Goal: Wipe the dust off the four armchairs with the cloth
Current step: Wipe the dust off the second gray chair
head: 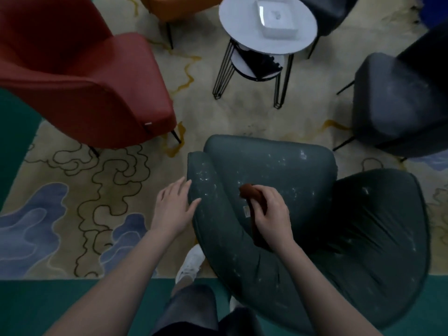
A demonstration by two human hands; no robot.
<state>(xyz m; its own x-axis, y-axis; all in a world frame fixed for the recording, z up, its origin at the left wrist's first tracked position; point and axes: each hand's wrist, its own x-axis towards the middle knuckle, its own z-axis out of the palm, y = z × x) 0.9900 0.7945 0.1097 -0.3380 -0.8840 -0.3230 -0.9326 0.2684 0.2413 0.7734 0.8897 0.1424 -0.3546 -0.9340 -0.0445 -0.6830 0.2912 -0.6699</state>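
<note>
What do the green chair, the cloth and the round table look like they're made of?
Green chair: smooth, leather-like upholstery, probably; it creases finely and dust sits on top. Cloth: soft brown fabric, bunched. Table: matte white top, material unclear; thin black legs, likely metal.

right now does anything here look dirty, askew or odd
The green armchair is speckled with whitish dust on its seat, armrest and back; the grey armchair on the right shows pale smears. Nothing looks tipped or spilled.
</note>
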